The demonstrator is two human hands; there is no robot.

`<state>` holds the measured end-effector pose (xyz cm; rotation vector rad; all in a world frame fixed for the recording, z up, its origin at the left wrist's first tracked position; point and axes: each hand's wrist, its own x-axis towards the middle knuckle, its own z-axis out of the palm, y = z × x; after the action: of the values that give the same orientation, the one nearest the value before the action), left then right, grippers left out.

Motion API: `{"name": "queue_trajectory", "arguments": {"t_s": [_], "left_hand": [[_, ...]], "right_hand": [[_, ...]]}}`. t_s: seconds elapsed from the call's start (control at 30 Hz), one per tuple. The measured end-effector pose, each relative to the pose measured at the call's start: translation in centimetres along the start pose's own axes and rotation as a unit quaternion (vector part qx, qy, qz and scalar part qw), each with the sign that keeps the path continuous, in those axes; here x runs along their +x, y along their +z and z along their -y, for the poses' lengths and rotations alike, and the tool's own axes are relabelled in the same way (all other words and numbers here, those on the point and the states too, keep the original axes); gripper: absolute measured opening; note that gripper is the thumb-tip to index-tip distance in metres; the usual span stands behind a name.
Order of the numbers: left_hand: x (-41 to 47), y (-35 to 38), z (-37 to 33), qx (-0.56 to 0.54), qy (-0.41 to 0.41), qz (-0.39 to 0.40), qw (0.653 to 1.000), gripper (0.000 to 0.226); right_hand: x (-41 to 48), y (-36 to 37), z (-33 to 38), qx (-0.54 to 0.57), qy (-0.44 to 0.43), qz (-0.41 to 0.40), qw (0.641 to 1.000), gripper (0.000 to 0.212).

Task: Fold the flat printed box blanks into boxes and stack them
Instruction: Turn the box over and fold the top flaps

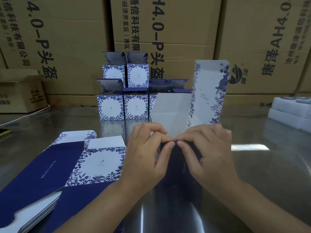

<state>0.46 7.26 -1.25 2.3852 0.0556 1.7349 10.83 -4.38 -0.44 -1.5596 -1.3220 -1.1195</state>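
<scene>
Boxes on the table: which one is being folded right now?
The open box nearest the person: the left hand and right hand pinch its dark front edge, tall flap upright. The stacked boxes behind stand untouched.

Lower-left edge cuts the blank stack (30, 182) — carton (262, 31) print blurred.

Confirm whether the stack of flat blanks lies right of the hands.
No: the flat blanks lie on the left side, beside the left hand.
</scene>
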Motion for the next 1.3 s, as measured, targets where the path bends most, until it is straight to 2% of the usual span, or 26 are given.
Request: {"name": "queue_trajectory", "arguments": {"t_s": [0.53,0.67,0.83,1.07,1.3], "left_hand": [[-0.1,-0.1,0.2,0.06,-0.019,-0.014,0.998,0.021],[0.0,-0.3,0.1,0.055,-0.029,-0.02,0.998,0.022],[-0.1,0.0,-0.1,0.061,0.009,-0.028,0.998,0.019],[-0.1,0.0,0.0,0.067,0.005,-0.024,0.997,0.018],[-0.1,-0.1,0.1,0.077,0.0,-0.021,0.997,0.019]], "right_hand": [[0.0,0.1,-1.6,-0.038,0.019,0.011,0.999,0.018],[-0.1,0.0,-1.6,-0.019,0.011,0.005,1.0,0.015],[-0.1,0.1,-1.2,-0.003,-0.011,-0.007,1.0,0.013],[-0.2,0.3,-1.0,-0.053,-0.038,-0.013,0.998,0.007],[0.0,0.2,-1.5,-0.079,-0.068,-0.026,0.994,0.01]]}}
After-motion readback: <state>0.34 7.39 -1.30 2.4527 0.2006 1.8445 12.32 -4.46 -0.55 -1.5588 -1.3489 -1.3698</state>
